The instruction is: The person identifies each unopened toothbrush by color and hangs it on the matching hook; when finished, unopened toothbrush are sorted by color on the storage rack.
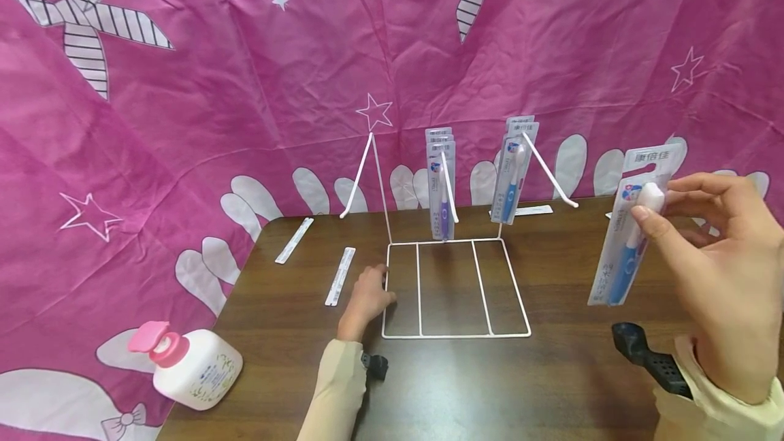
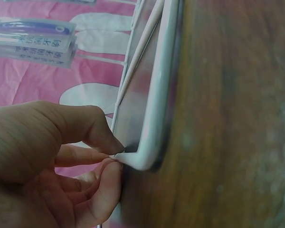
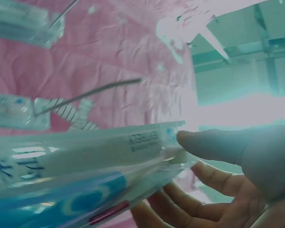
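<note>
My right hand (image 1: 729,250) pinches a packaged blue toothbrush (image 1: 625,267) by its upper part, upright and to the right of the white wire display rack (image 1: 456,337). In the right wrist view the clear blister and blue handle (image 3: 85,194) fill the lower left, thumb on one side, fingers on the other. My left hand (image 1: 367,295) grips the left side wire of the rack's base; in the left wrist view thumb and fingers close round the wire near a corner (image 2: 145,159). Purple toothbrush packs (image 1: 436,203) hang on the middle hook, blue toothbrush packs (image 1: 507,186) on the right hook.
The rack's left hook (image 1: 358,175) is bare. Narrow white packets (image 1: 339,276) lie on the wooden table (image 1: 453,393), two left of the rack and one behind it (image 1: 533,210). A white pump bottle (image 1: 205,369) with a pink top stands front left. A pink curtain (image 1: 245,87) hangs behind.
</note>
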Demonstrator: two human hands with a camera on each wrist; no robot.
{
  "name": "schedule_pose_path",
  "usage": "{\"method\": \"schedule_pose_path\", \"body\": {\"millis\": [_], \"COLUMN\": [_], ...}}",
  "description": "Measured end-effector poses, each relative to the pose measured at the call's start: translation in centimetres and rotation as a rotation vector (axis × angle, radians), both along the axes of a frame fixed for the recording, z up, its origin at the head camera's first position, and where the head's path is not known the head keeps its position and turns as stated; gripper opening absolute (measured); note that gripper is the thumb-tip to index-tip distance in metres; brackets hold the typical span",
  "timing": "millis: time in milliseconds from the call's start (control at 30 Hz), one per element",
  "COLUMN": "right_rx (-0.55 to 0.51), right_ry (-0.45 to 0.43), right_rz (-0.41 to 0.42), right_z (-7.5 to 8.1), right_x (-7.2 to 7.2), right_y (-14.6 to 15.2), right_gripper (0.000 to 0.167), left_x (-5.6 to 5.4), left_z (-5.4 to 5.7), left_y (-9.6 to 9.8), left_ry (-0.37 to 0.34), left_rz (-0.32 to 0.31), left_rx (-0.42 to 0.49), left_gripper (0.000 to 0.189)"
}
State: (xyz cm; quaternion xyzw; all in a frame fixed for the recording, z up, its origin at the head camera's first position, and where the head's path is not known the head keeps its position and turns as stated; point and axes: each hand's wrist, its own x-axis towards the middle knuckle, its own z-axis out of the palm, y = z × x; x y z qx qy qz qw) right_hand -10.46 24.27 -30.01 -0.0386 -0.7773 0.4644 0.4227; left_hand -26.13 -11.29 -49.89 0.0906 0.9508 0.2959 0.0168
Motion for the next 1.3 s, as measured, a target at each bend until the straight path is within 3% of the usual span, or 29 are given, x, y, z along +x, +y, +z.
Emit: {"method": "schedule_pose_path", "body": {"millis": [233,467,867,1300], "right_rx": [0.155,0.25,0.324,0.274], "right_ry": [-0.086,-0.123,-0.192,-0.258], "right_rz": [0.111,0.215,0.214,0.21], "right_z": [-0.1,-0.5,-1.3,-1.5], "right_x": [1.1,0.4,-1.8,-4.1], "right_y": [-1.1,-1.2,-0.8,-0.5], "right_gripper": [0.044,0.04,0.034,0.027], "left_x": [-0.1,0.0,-0.2,-0.1], "left_z": [-0.1,-0.2,-0.1,-0.1], "left_y": [-0.1,-0.1,0.0,0.1], "left_ry": [0.0,-0.008,-0.006,-0.01], "left_rz": [-0.002,0.004,0.001,0.007], "left_rx": [-0.005,0.003,0.006,0.008], "left_gripper": [0.058,0.058,0.057,0.059]}}
